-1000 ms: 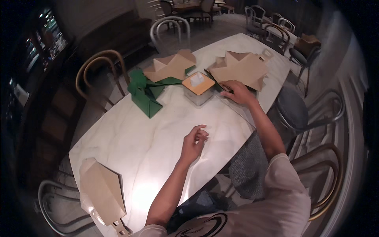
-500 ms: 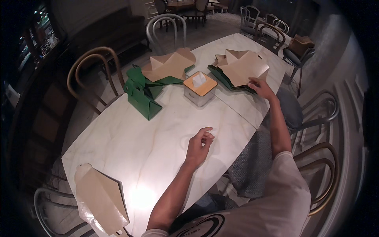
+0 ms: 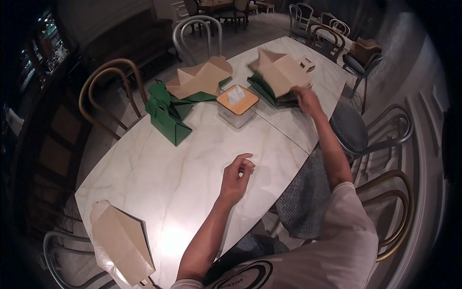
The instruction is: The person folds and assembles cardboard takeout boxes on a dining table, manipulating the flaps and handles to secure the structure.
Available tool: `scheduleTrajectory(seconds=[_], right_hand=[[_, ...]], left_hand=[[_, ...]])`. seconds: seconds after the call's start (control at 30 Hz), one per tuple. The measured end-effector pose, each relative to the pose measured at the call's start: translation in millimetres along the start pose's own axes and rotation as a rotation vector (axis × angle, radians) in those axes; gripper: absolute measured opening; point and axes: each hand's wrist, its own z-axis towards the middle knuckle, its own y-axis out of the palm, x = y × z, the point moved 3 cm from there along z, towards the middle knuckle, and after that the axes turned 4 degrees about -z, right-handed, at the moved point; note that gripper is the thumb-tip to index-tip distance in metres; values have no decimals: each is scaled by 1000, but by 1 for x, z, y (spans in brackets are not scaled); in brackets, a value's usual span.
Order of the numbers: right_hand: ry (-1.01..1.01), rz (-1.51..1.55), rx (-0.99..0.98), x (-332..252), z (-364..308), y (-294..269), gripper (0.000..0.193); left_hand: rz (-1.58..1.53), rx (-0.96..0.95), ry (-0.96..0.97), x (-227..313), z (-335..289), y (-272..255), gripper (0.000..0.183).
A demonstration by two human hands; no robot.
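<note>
My right hand (image 3: 306,100) is closed on the near edge of a flattened cardboard box (image 3: 279,72), plain brown on its upper face. That box lies over a stack of dark green folded boxes (image 3: 269,92) at the far right of the table. My left hand (image 3: 236,178) hovers above the middle of the table, fingers loosely curled and apart, holding nothing. Left of the stack, a tissue box (image 3: 237,107) with a wooden lid stands upright. Green folded boxes (image 3: 168,118) and a brown opened one (image 3: 199,77) lie at the far left.
Another brown folded box (image 3: 122,241) lies at the near left corner of the marble table (image 3: 159,178). Bentwood chairs surround the table, among them a brown one (image 3: 98,79) on the left and a grey padded one (image 3: 349,130) on the right.
The top brown box has shifted left and away from me with my right hand, uncovering a cut-out flap on its right. My left hand stays nearly where it was.
</note>
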Motion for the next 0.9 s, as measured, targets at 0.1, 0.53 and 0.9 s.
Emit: scheduleTrajectory(seconds=[0.1, 0.53, 0.9], right_hand=[[35, 43, -49, -5, -20, 14, 24], [-128, -92, -39, -93, 56, -9, 22], [-301, -485, 340, -104, 79, -99, 22]], left_hand=[[-25, 0, -20, -2, 3, 2, 28], [-36, -14, -36, 3, 1, 3, 27], [-44, -12, 28, -5, 4, 2, 31]])
